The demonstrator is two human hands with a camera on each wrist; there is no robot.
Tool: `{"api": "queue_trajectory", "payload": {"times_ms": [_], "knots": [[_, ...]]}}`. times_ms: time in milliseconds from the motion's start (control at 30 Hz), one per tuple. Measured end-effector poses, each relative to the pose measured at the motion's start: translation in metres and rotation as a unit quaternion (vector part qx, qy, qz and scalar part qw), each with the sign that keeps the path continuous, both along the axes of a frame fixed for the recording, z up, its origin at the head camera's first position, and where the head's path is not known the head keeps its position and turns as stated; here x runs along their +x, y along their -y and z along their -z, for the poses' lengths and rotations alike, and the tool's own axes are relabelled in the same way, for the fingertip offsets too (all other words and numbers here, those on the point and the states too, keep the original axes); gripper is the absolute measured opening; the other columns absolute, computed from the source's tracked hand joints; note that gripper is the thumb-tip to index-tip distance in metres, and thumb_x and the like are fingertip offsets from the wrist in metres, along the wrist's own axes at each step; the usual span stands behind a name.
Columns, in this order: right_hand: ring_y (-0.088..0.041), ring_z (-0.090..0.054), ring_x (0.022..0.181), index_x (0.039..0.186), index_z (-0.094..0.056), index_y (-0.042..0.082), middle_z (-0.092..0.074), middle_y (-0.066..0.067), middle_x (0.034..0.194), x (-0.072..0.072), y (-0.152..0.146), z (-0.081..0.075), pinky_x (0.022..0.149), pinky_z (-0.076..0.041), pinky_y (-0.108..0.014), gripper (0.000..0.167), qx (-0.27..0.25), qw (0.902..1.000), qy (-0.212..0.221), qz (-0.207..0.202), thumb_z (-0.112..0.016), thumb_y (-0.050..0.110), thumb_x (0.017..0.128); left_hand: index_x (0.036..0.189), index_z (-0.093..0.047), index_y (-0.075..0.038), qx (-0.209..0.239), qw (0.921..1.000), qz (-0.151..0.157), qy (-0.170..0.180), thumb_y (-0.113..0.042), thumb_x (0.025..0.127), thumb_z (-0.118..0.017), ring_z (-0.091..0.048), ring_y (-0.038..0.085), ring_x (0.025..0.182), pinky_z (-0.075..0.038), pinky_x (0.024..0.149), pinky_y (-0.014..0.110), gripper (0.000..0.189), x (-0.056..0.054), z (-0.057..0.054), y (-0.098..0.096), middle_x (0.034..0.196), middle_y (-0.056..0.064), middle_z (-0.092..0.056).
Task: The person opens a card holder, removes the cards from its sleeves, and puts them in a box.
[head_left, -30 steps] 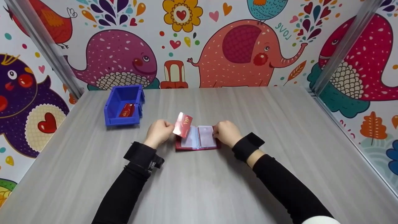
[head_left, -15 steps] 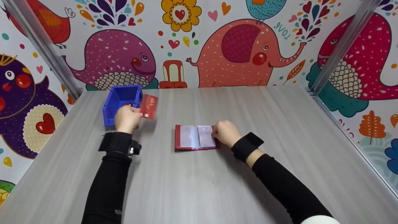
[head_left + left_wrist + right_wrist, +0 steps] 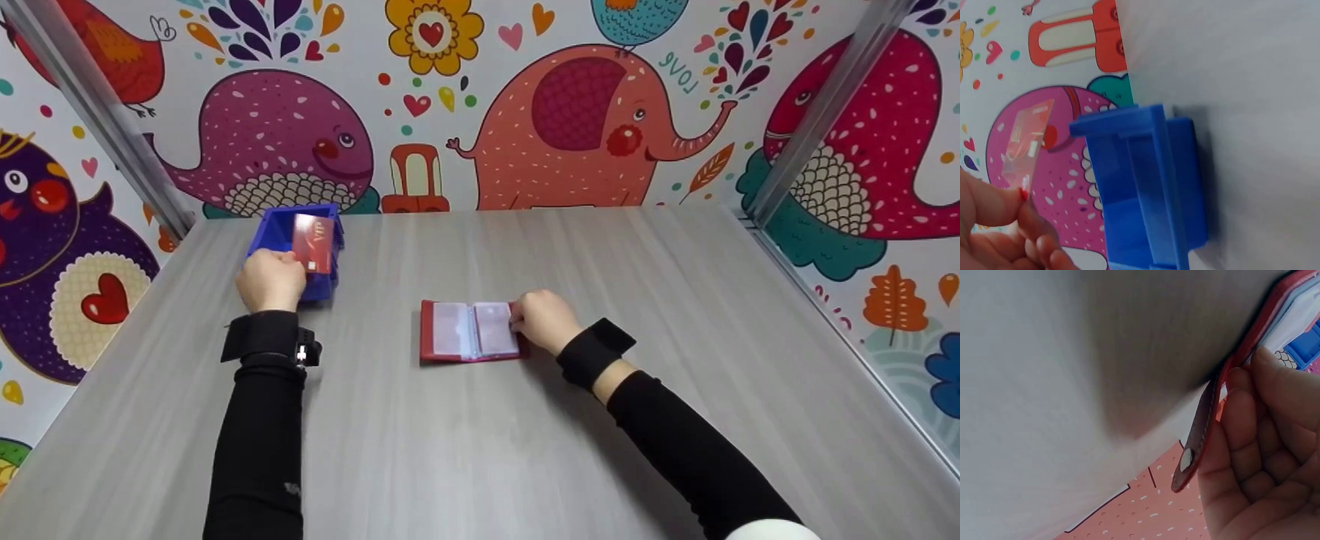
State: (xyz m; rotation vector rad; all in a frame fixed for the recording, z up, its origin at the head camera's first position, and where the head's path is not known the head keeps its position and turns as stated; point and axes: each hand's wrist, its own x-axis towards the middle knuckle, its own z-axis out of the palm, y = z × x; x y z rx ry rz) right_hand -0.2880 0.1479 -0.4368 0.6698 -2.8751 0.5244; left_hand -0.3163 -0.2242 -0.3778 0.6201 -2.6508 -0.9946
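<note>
A red VIP card [image 3: 313, 244] is pinched by its lower edge between the thumb and finger of my left hand [image 3: 270, 280]. In the head view the card overlaps the blue bin [image 3: 276, 229]; the left wrist view has the card [image 3: 1028, 140] raised beside the bin's [image 3: 1176, 185] open front. A red card holder [image 3: 427, 330] lies spread on the table, its clear sleeves [image 3: 450, 328] facing up. My right hand [image 3: 547, 319] pinches the holder's right edge. From the right wrist, the holder's strap with a metal snap [image 3: 1186, 460] sticks out beside the fingers.
The grey wood-grain table [image 3: 420, 450] runs back to a wall printed with cartoon animals [image 3: 570, 135]. Metal posts [image 3: 825, 120] rise at both far corners. A white rounded object [image 3: 772, 529] shows at the bottom right.
My left hand has carried the card from above the holder's left side, leftward and away, to over the blue bin. The right hand has stayed on the holder's edge.
</note>
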Motion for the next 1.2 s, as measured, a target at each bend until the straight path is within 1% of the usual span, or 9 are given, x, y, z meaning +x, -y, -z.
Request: {"api": "queue_trajectory", "payload": {"times_ms": [67,167,267,400,567,733,867,1033,1200], "knots": [[-0.026,-0.066,0.074,0.072,-0.076,0.005,-0.072,-0.007,0.078,0.0,0.0,0.0,0.072,-0.053,-0.042,0.007,0.001,1.0,-0.003,-0.002,-0.079,0.001,0.077,0.121,-0.068,0.0,-0.005,0.9999,-0.013,-0.003,-0.019,0.099,-0.047,-0.055,0.042,0.117,-0.04,0.1,0.049,0.036,-0.002,0.0,0.003,0.125,0.018,-0.064],[-0.028,-0.067,0.076,0.073,-0.076,0.005,-0.072,-0.008,0.081,0.0,-0.001,0.0,0.073,-0.053,-0.042,0.007,0.004,1.0,-0.005,-0.002,-0.08,0.001,0.077,0.123,-0.067,-0.001,-0.004,0.9994,-0.033,0.004,-0.018,0.098,-0.047,-0.054,0.042,0.119,-0.039,0.101,0.049,0.037,-0.005,0.0,0.007,0.126,0.018,-0.064],[-0.029,-0.068,0.078,0.073,-0.076,0.004,-0.073,-0.008,0.082,0.0,-0.001,0.0,0.074,-0.053,-0.043,0.006,0.006,1.0,-0.005,-0.002,-0.08,0.002,0.077,0.123,-0.067,-0.001,-0.012,0.9987,-0.05,0.005,-0.019,0.097,-0.048,-0.054,0.042,0.119,-0.037,0.103,0.048,0.037,-0.007,0.003,0.01,0.125,0.019,-0.064],[-0.028,-0.067,0.076,0.073,-0.076,0.004,-0.073,-0.008,0.08,-0.001,-0.001,0.001,0.073,-0.053,-0.043,0.006,0.005,1.0,-0.006,-0.003,-0.08,0.002,0.078,0.119,-0.068,0.001,-0.024,0.9978,-0.062,-0.002,-0.02,0.097,-0.049,-0.054,0.043,0.116,-0.034,0.104,0.047,0.035,-0.009,0.009,0.012,0.121,0.02,-0.065],[-0.027,-0.067,0.074,0.072,-0.075,0.004,-0.072,-0.007,0.078,-0.001,0.0,0.0,0.072,-0.052,-0.042,0.007,0.004,1.0,-0.006,-0.002,-0.08,0.002,0.076,0.12,-0.068,0.0,-0.019,0.997,-0.075,-0.003,-0.018,0.095,-0.051,-0.055,0.042,0.115,-0.034,0.105,0.046,0.035,-0.01,0.015,0.012,0.121,0.019,-0.066],[-0.026,-0.066,0.074,0.071,-0.075,0.006,-0.071,-0.006,0.077,-0.001,0.0,0.0,0.072,-0.053,-0.041,0.008,0.003,0.9999,-0.009,-0.005,-0.08,0.002,0.076,0.122,-0.068,-0.001,-0.019,0.9974,-0.069,0.007,-0.016,0.094,-0.055,-0.052,0.043,0.118,-0.03,0.107,0.047,0.034,-0.009,0.018,0.012,0.123,0.02,-0.065],[-0.026,-0.066,0.075,0.071,-0.076,0.006,-0.072,-0.006,0.078,-0.001,0.0,0.001,0.073,-0.053,-0.041,0.008,0.002,1.0,-0.007,-0.004,-0.08,0.002,0.077,0.12,-0.068,-0.001,-0.016,0.9978,-0.064,0.012,-0.015,0.093,-0.055,-0.05,0.045,0.119,-0.034,0.104,0.049,0.033,-0.009,0.018,0.01,0.124,0.021,-0.064],[-0.027,-0.067,0.076,0.073,-0.076,0.005,-0.072,-0.006,0.08,-0.002,0.0,0.002,0.074,-0.053,-0.041,0.006,0.004,1.0,-0.006,-0.005,-0.079,0.002,0.077,0.119,-0.068,0.001,-0.026,0.9982,-0.054,0.008,-0.014,0.094,-0.052,-0.05,0.045,0.116,-0.034,0.103,0.049,0.033,-0.008,0.018,0.007,0.123,0.022,-0.064],[-0.027,-0.068,0.079,0.074,-0.077,0.005,-0.073,-0.008,0.083,-0.001,-0.001,0.002,0.074,-0.053,-0.042,0.006,0.003,1.0,-0.002,-0.005,-0.079,0.001,0.078,0.118,-0.069,0.0,-0.019,0.9986,-0.049,-0.001,-0.011,0.092,-0.052,-0.05,0.045,0.115,-0.036,0.1,0.049,0.033,-0.006,0.018,0.005,0.122,0.022,-0.065]]}}
